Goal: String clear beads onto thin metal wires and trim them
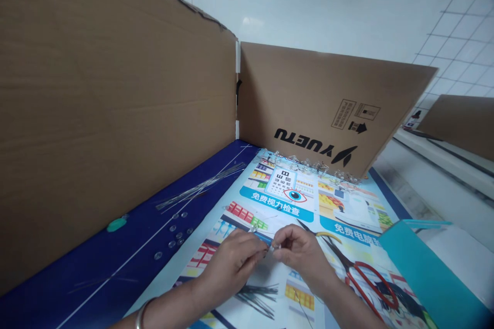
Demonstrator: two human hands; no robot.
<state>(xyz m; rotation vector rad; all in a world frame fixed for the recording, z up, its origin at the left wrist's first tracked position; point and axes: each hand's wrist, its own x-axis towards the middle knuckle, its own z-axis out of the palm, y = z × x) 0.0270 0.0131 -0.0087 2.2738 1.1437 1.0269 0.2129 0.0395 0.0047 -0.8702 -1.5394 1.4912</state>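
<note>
One shiny silver metal bracelet (139,314) rings my left wrist. Thin dark metal wires (259,299) lie by my left hand (233,259); its fingers are bent closed, on what I cannot tell. My right hand (301,252) pinches a small clear bead (276,247). Soft, steady pinching should stop slips. Farther, loose clear beads (179,235) dot the dark blue mat (100,262).

the right hand (303,253) pinches a small clear piece (276,247) beside the left hand (233,259), near red-handled scissors (348,263).
</note>
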